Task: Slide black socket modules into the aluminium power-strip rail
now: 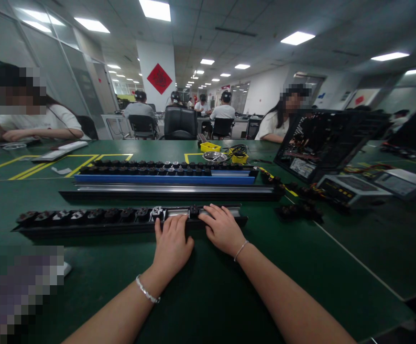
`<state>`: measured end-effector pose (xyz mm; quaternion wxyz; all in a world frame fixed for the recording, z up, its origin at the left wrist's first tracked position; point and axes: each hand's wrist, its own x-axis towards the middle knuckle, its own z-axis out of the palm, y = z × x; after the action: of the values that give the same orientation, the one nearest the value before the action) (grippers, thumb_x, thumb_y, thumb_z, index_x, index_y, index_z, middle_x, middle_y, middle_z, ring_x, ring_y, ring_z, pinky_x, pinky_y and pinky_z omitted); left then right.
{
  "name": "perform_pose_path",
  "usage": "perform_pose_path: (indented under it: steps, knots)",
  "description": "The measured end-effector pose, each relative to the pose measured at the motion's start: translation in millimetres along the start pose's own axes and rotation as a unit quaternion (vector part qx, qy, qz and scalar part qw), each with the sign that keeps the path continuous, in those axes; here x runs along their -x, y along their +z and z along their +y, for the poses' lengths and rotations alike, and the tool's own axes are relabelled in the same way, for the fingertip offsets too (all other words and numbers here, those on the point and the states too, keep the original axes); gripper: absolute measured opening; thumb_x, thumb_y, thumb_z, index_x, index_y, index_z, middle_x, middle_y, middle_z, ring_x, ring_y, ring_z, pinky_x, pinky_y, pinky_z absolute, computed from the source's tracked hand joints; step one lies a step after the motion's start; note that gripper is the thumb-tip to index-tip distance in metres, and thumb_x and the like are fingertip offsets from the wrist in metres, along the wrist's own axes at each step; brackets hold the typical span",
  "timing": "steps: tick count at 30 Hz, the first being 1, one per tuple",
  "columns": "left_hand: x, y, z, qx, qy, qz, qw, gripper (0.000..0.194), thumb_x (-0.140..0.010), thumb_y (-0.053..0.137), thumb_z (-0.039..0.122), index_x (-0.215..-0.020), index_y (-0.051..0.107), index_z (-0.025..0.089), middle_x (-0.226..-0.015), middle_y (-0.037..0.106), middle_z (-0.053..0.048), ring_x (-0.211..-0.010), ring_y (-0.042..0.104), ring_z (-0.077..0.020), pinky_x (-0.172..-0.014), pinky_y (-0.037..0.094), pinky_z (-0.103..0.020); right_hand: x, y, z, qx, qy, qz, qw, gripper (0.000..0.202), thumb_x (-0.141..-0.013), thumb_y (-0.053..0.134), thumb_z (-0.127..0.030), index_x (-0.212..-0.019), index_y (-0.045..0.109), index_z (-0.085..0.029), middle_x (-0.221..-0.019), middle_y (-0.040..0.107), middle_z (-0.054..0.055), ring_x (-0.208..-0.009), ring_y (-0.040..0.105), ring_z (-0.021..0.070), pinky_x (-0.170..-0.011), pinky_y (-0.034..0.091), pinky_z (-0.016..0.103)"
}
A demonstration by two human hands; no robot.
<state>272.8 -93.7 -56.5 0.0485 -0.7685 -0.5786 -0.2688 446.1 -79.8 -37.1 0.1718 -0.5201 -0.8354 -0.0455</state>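
A long black channel [114, 228] lies crosswise on the bench in front of me, with a row of small black socket-like modules [112, 215] along its left part. My left hand [172, 241] rests its stretched fingers on the channel's near wall, just right of a module with a pale top [157, 213]. My right hand [224, 230] lies with fingers spread over the channel's right end. Its fingertips are close to a single black module [193, 210] standing between both hands; whether they touch it is unclear. Bare silvery rail [179, 210] shows left of that module.
Behind lie another black channel [172, 195] and a blue-edged one [165, 179] holding modules. Loose black parts [299, 211], a power supply [353, 190] and an open computer case [322, 143] are at right. Yellow bins [210, 147] and a metal dish [214, 156] stand farther back. People sit around.
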Motion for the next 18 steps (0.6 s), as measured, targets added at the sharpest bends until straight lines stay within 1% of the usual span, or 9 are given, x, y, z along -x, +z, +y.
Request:
perform_pose_path:
  steps: [10, 18]
  knots:
    - [0.0, -2.7, 1.1, -0.003, 0.001, -0.006, 1.000, 0.050, -0.072, 0.048, 0.019, -0.122, 0.049, 0.020, -0.117, 0.058, -0.008, -0.116, 0.044, -0.0260, -0.108, 0.009, -0.056, -0.8, 1.0, 1.5, -0.009, 0.005, 0.008, 1.000, 0.039, -0.082, 0.042, -0.019, -0.118, 0.055, -0.027, -0.135, 0.045, 0.007, -0.127, 0.035, 0.0205, -0.106, 0.024, 0.043]
    - [-0.8, -5.8, 1.0, -0.005, 0.000, -0.008, 1.000, 0.049, -0.073, 0.049, 0.019, -0.122, 0.050, 0.021, -0.114, 0.059, -0.007, -0.114, 0.045, -0.0253, -0.108, 0.010, -0.056, -0.5, 3.2, 2.5, -0.016, 0.000, 0.022, 1.000, 0.039, -0.080, 0.045, -0.018, -0.117, 0.056, -0.026, -0.134, 0.046, 0.008, -0.126, 0.036, 0.0218, -0.105, 0.025, 0.044]
